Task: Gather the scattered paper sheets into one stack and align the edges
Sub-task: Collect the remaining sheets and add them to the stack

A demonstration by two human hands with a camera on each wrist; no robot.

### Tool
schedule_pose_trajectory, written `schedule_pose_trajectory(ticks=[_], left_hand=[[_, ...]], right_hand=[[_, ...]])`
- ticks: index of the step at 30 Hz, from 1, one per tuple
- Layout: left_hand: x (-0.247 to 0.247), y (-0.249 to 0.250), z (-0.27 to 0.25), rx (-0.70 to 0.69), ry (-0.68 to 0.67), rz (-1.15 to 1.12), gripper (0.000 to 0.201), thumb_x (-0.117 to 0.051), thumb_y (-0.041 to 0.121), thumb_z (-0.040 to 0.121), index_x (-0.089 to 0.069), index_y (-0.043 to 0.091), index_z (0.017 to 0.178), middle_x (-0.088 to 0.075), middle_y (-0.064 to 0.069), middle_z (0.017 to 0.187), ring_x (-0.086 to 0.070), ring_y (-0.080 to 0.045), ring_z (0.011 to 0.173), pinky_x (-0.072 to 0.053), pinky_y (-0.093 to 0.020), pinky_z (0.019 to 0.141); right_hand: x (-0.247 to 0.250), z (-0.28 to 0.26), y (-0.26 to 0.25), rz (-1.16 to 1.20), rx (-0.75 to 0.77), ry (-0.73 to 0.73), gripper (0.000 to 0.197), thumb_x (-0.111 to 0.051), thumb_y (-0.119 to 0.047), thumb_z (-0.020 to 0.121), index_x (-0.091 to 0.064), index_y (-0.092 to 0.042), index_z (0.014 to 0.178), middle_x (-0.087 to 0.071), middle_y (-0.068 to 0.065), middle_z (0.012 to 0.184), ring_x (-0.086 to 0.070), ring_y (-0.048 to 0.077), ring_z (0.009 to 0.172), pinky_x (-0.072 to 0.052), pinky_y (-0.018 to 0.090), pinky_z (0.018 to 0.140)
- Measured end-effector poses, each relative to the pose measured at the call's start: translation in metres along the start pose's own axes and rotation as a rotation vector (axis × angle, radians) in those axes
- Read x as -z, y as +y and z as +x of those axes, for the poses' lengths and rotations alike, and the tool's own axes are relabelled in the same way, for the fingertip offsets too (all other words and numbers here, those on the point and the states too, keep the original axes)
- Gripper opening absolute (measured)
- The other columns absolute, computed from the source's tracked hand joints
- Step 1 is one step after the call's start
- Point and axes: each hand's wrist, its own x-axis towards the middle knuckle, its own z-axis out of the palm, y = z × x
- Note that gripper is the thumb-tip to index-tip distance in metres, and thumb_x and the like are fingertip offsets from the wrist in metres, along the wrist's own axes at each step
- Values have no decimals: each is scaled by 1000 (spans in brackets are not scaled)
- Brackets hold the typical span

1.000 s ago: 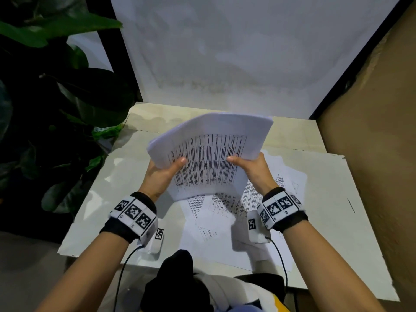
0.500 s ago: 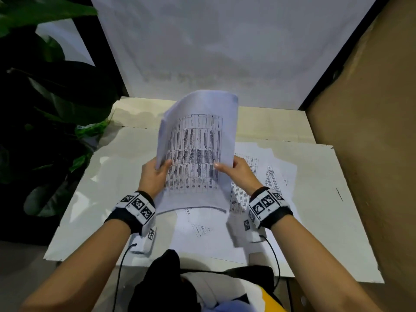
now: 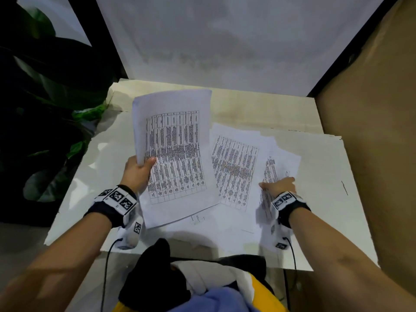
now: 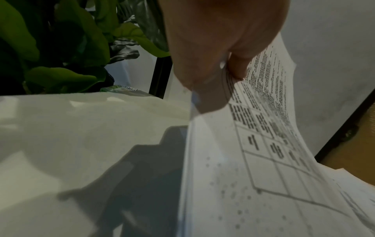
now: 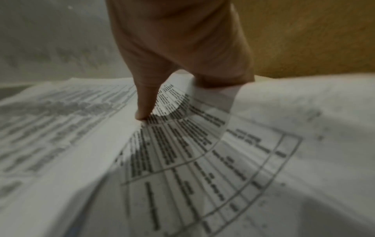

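My left hand (image 3: 144,164) grips the left edge of a stack of printed sheets (image 3: 175,154), thumb on top, and holds it tilted over the table's middle. In the left wrist view the hand (image 4: 227,80) pinches the stack (image 4: 263,160) at its edge. Loose printed sheets (image 3: 236,170) lie overlapped to the right of the stack. My right hand (image 3: 270,184) is on the rightmost sheet (image 3: 283,163). In the right wrist view the hand (image 5: 172,99) pinches that sheet (image 5: 202,144), whose edge curls up between thumb and fingers.
The white table board (image 3: 94,176) has bare surface at the left and far right. A leafy plant (image 3: 45,86) stands off the left edge. A brown wall (image 3: 371,131) closes the right side, and a white panel (image 3: 225,41) the back.
My right hand has let go of the stack and moved right onto a loose sheet. The left hand now holds the stack alone, lower and flatter over the table.
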Motion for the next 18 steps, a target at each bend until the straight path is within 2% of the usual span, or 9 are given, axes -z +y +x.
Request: schedule_pose_trajectory(ticks=[1,3,4,5,7,10,14,16,18], left_hand=[[-1,1,1,-8,11,-1,15,-52,23,90,-44,13,81,-36,-6,55,-36,-19,48,-34,-25,42],[-2,-1,3,8,14,0,20,-53,23,89,-43,7,82,-36,-5,56,-36,-19,50,-33,-26,47],[-2,-3,5,26,13,-9,22,-53,23,89,-42,6,79,-36,-5,57,-36,-19,50,-33,-26,47],[-1,-5,5,32,21,-14,24,-53,23,88,-42,6,76,-35,-5,57,-35,-19,50,-33,-26,47],[-1,-9,6,43,22,-29,25,-53,24,88,-42,7,72,-35,-5,57,-34,-19,51,-32,-27,47],[2,-15,6,74,36,-46,26,-53,24,88,-43,7,73,-35,-6,58,-34,-19,52,-32,-28,49],[7,-22,4,98,60,-79,22,-54,24,88,-45,9,76,-43,-11,69,-41,-21,63,-36,-29,53],[10,-22,4,91,69,-69,21,-54,24,88,-44,8,78,-42,-11,67,-40,-20,60,-36,-29,52],[14,-22,4,83,70,-65,21,-54,25,88,-45,6,83,-40,-9,64,-38,-20,56,-35,-29,50]], right_hand=[[-3,-1,-2,53,5,2,105,-78,-30,68,-12,5,141,-42,26,138,-49,39,119,-46,44,96],[-9,-8,-8,96,44,8,70,-78,-25,68,-44,7,120,-59,24,118,-61,34,96,-53,41,85],[-12,-13,-10,104,68,-1,61,-77,-27,68,-50,6,111,-63,22,111,-62,33,89,-54,40,83],[-16,-17,-13,106,88,-16,67,-77,-32,68,-49,6,116,-62,21,110,-61,33,91,-53,40,83],[-27,-27,-19,65,107,-37,93,-75,-43,67,-28,-1,136,-47,21,134,-53,37,115,-48,43,93],[-49,-37,-27,-148,179,43,106,-75,-49,64,-13,-12,142,-33,23,142,-41,40,126,-40,54,101],[-64,-44,-37,-69,192,-11,78,-75,-33,70,-32,-4,128,-56,19,121,-58,36,105,-50,44,87],[-62,-43,-41,2,171,-55,52,-76,-25,71,-50,1,109,-64,18,108,-64,31,87,-56,38,75],[-56,-39,-41,47,144,-120,35,-76,-19,72,-56,4,91,-67,20,105,-61,28,76,-55,33,64]])
